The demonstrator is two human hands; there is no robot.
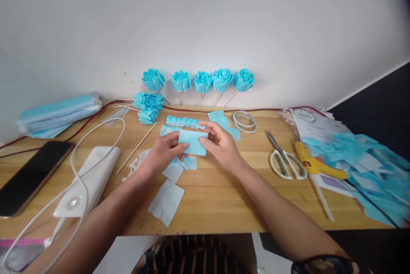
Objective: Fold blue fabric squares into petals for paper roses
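Between my two hands is a light blue rectangle of thin fabric [193, 142], held up above the table. My left hand [165, 150] pinches its left edge between thumb and fingers. At the right edge, my right hand [221, 143] grips it the same way, thumb in front. Just behind the hands lies a row of folded blue petals [182, 122]. Below and left of the fabric are loose pale pieces, one of them a whitish square [166, 202] near the table's front edge.
Several blue fabric flowers [202, 81] on sticks lean against the wall. On the right lie scissors [285, 160], a yellow glue gun [315, 163] and blue scraps [374, 171]. Tape rolls [244, 122] sit behind. Left are a power bank [88, 180], cable, phone [35, 178] and mask stack [60, 113].
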